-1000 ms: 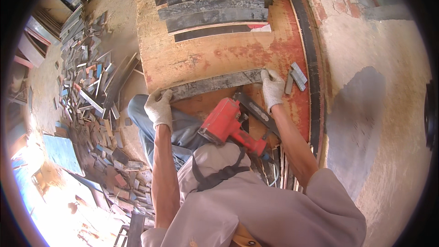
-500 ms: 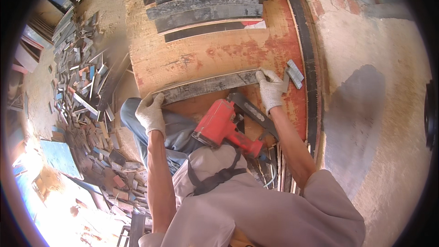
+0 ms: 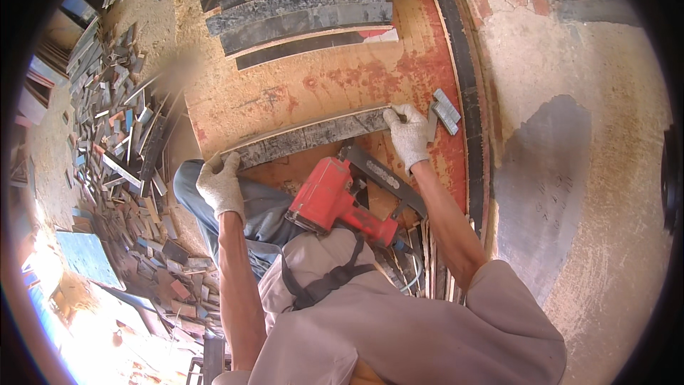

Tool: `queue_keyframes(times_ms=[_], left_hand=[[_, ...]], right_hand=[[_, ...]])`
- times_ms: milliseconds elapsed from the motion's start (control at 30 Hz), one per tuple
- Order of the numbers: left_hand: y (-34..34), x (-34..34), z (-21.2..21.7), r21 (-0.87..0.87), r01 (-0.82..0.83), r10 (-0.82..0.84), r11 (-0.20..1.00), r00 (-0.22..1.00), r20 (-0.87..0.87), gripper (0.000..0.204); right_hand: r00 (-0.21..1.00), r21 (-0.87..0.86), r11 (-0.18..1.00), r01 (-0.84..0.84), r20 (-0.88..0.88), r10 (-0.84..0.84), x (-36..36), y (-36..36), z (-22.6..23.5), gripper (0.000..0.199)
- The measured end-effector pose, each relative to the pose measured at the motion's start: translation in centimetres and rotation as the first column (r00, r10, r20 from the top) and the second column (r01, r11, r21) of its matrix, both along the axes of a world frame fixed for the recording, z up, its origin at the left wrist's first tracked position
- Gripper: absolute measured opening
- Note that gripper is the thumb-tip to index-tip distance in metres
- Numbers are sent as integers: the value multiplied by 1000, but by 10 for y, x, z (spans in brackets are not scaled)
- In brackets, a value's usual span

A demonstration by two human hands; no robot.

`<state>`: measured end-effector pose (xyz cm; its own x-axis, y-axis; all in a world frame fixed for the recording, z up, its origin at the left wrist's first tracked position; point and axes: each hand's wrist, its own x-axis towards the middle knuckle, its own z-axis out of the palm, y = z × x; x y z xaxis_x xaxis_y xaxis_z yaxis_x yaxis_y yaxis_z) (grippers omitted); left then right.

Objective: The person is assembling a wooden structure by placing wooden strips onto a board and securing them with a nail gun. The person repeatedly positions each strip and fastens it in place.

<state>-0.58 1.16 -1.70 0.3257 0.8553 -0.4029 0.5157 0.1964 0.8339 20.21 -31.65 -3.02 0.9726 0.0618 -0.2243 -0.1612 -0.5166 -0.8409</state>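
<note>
A long, narrow dark-faced plywood strip lies crosswise on the stained wooden board in front of me. My left hand, in a pale knit glove, grips its left end between thumb and fingers. At the other end my right hand, gloved alike, pinches the strip with thumb and fingertips. Between my forearms a red nail gun with a black magazine rests close to my lap, touched by neither hand. Just right of my right hand are strips of collated staples or nails.
Several dark plywood strips lie side by side at the board's far end. Offcuts are heaped on the floor to the left. A worn plaster wall stands at the right, and a pale hose runs below the nail gun.
The whole view has shifted, so everything sits slightly farther left in the picture. Both hands keep their hold on the strip's ends, and the nail gun stays where it was.
</note>
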Motion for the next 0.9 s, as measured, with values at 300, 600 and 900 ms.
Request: queue_keyframes(times_ms=[300, 600, 900], left_hand=[[-21, 30, 16, 671, 479, -355, 566, 876, -326, 29], [-52, 74, 20, 459, 645, -580, 611, 760, -295, 14], [-51, 77, 20, 396, 631, -534, 667, 776, -337, 14]], right_hand=[[998, -23, 999, 48, -34, -49, 8, -3, -6, 12], [988, 25, 995, 97, -120, -93, 9, 14, 18, 12], [915, -369, 923, -105, 328, 235, -69, 22, 65, 46]])
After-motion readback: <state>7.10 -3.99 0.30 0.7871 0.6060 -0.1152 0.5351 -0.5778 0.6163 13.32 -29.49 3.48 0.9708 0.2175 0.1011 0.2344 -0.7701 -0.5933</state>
